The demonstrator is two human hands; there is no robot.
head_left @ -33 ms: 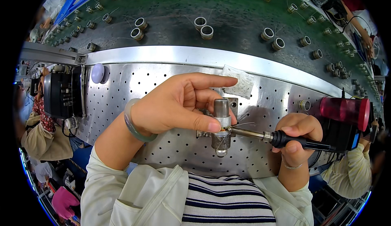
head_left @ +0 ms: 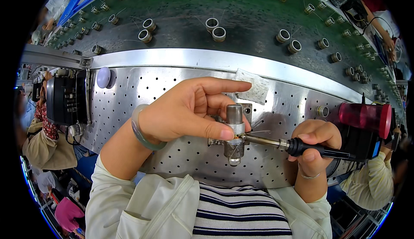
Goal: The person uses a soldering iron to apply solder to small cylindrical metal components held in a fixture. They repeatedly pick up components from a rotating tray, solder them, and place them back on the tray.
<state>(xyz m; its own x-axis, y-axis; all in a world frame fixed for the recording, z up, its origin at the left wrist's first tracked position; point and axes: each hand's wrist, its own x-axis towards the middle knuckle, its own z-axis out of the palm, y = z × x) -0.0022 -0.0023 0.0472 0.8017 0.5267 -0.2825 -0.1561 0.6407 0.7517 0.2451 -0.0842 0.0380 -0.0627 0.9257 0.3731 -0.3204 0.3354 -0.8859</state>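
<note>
My left hand (head_left: pixel 185 109) is closed, thumb and fingers pinching a silvery metal ring (head_left: pixel 236 130) seated around an upright steel post fixture (head_left: pixel 234 115). Its index finger sticks out to the right. Thin wires (head_left: pixel 259 132) stick out from the ring's right side. In my closed right hand (head_left: pixel 319 140) is a soldering iron (head_left: pixel 297 146) with a black handle. The iron's metal tip points left and meets the ring's side, close to my left thumb. My fingers hide part of the ring.
Beyond the perforated metal plate (head_left: pixel 129 109), a green belt (head_left: pixel 254 28) carries many rings with wires. A whitish pad (head_left: pixel 253 88) lies behind my left hand. To the right are a loose ring (head_left: pixel 322 111) and a pink-red cylinder (head_left: pixel 362 117); a lilac rounded object (head_left: pixel 103 77) sits left.
</note>
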